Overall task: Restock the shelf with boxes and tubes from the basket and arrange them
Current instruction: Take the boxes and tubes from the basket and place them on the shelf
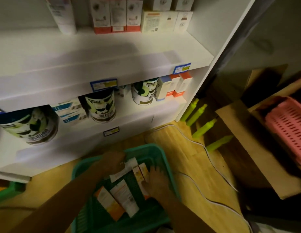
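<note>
Hands reaching down into green basket (164, 158) on the floor before the shelf (102, 64). Left hand (115, 161), near the far rim, grips a white box (124, 169); right hand (156, 180), fingers spread, rests on yellow boxes (141, 174) by the right wall.

Both hands reach into a green basket (159, 153) of boxes below a white shelf (99, 64).
The left hand (113, 161) grips a white box (125, 169); the right hand (157, 181) rests on orange boxes (141, 172).
</note>
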The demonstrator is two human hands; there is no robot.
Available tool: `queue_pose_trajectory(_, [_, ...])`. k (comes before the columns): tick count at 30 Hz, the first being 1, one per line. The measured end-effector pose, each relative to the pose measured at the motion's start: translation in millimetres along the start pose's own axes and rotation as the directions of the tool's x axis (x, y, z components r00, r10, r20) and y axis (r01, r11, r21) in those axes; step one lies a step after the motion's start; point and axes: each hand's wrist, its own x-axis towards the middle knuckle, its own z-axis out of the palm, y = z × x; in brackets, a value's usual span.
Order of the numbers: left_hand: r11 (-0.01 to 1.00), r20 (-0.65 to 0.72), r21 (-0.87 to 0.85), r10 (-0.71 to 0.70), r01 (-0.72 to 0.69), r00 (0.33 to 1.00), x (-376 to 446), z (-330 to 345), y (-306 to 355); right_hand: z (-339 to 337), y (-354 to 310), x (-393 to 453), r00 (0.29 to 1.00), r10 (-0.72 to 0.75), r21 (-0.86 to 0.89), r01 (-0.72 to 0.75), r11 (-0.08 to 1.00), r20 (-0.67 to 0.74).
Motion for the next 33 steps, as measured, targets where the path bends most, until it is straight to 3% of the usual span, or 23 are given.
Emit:
queue_pose_trajectory(5, [0.999,0.038,0.049,0.018,-0.020,0.999,21,33,7,20,-1,17,0.997,0.012,0.010,-0.011,1.000,-0.079])
queue_pose_trajectory(12, [0.975,-0.001,0.222,-0.017,0.017,1.000,34,41,17,26,10,30,1.000,-0.024,0.211,0.028,0.977,-0.018])
queue_pose_trajectory(19, [0.964,-0.003,0.253,-0.085,0.083,0.996,35,55,26,22,11,27,0.999,-0.042,0.248,0.047,0.968,-0.024])
queue_pose_trajectory(25, [0.978,0.032,0.192,-0.089,0.081,0.996,33,54,21,12,3,22,0.999,-0.020,0.219,0.026,0.975,-0.027])
queue_pose_trajectory(29, [0.997,-0.038,0.070,-0.040,0.043,0.998,20,47,5,3,0,16,0.994,-0.036,0.147,0.051,0.988,-0.101])
queue_pose_trajectory(33, [0.994,-0.157,-0.104,-0.039,0.022,0.987,-5,30,-5,-14,-6,4,0.985,0.010,0.381,0.058,0.923,-0.173])
